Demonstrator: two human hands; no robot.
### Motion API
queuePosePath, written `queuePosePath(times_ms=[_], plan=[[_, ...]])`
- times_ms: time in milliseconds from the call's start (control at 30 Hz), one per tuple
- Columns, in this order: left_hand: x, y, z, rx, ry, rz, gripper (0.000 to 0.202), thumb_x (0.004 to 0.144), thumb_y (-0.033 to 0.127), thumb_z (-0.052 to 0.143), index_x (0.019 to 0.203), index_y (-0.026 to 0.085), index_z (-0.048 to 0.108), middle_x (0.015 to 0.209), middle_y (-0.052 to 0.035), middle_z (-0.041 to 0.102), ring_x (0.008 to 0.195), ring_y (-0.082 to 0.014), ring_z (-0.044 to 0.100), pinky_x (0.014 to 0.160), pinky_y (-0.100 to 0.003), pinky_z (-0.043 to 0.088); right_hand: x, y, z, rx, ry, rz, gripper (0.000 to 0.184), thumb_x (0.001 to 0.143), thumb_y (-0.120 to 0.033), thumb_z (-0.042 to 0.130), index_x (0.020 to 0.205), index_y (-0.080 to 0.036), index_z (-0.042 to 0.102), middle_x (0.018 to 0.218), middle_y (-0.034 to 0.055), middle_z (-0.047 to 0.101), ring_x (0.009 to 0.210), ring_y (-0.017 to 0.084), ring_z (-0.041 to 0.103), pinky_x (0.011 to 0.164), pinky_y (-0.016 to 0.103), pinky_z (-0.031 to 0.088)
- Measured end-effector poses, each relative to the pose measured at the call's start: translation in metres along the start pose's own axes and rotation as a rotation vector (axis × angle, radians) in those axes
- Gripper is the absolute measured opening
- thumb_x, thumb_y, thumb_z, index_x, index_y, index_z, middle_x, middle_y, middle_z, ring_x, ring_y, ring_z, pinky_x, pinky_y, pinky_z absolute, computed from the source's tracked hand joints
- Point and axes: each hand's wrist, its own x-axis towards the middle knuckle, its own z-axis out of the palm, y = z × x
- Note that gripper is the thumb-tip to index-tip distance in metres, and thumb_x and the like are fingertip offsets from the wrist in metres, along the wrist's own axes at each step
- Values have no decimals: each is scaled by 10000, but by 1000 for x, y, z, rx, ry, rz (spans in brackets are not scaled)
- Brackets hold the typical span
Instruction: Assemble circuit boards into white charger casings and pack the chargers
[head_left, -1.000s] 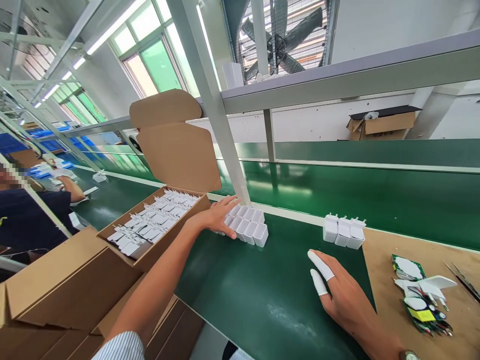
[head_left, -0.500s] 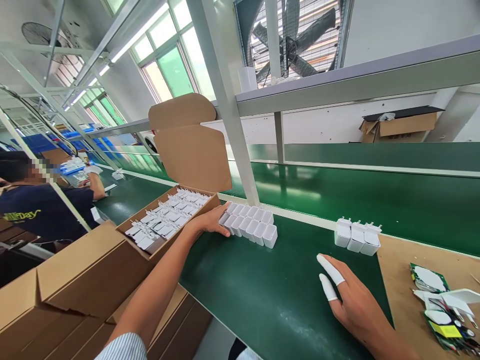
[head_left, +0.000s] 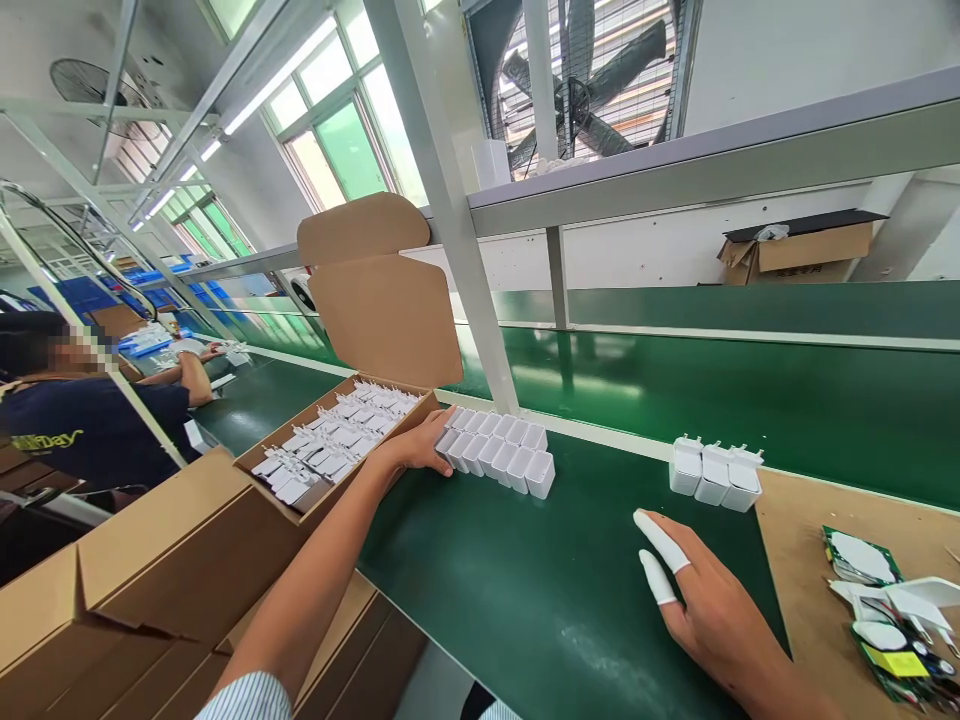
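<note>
My left hand (head_left: 421, 442) is at the left end of two close rows of white plastic charger housings (head_left: 499, 450), thumb and fingers apart around that end and touching it or nearly so. The housings stand side by side on the green mat. My right hand (head_left: 712, 600) rests low over the mat, holding nothing, its fingers stretched out and two of them in white finger cots. Beyond it stand three white housings with plug pins (head_left: 716, 475). Left of my left arm, an open cardboard box (head_left: 307, 510) holds many white plug housings (head_left: 337, 430) in rows.
Circuit boards and wired parts (head_left: 885, 630) lie on a brown board (head_left: 795, 520) at right. Closed cartons (head_left: 172, 540) stand at lower left. A slanted metal post (head_left: 472, 280) rises behind the housings. A co-worker (head_left: 97, 410) works at far left.
My left hand has drawn slightly left at the end of the rows, while the housings keep their places. My right hand stays still. The co-worker's arms have shifted.
</note>
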Motion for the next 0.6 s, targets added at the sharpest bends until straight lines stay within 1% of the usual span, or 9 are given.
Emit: queuePosePath(times_ms=[100, 200, 367, 467, 600], plan=[[2, 5, -1, -11, -27, -6, 1116, 573, 453, 897, 1543, 278, 375, 1487, -106, 514, 1436, -420, 384, 1194, -549, 335, -1, 1, 1, -4, -1, -2, 643, 1011, -131, 456, 1624, -155, 263, 1372, 186, 625, 1229, 299, 653, 967, 442, 628], [2, 8, -2, -29, -15, 6, 992, 600, 434, 873, 1481, 263, 451, 1397, -100, 582, 1355, -400, 470, 1157, -527, 380, -1, 1, 2, -13, -1, -4, 656, 1010, -130, 448, 1632, -165, 243, 1363, 186, 628, 1217, 300, 659, 946, 440, 638], [0, 11, -4, -58, 6, 30, 923, 606, 459, 872, 1422, 245, 496, 1329, -108, 622, 1297, -394, 516, 1116, -526, 410, -3, 2, 3, -12, -19, -16, 647, 1014, -132, 410, 1633, -148, 223, 1346, 197, 633, 1232, 310, 649, 938, 457, 640], [-1, 14, -4, -73, 12, 41, 884, 620, 474, 877, 1391, 227, 521, 1295, -119, 640, 1268, -394, 535, 1097, -530, 418, -3, 1, 2, -8, -12, -12, 626, 1012, -129, 431, 1616, -145, 266, 1368, 197, 621, 1216, 299, 657, 944, 451, 639], [-3, 17, -4, -100, 25, 56, 863, 639, 505, 878, 1369, 192, 540, 1273, -141, 652, 1228, -390, 561, 1061, -509, 443, -1, 0, 2, -17, -19, 5, 594, 1012, -132, 448, 1591, -142, 317, 1358, 191, 628, 1199, 291, 664, 938, 439, 643]])
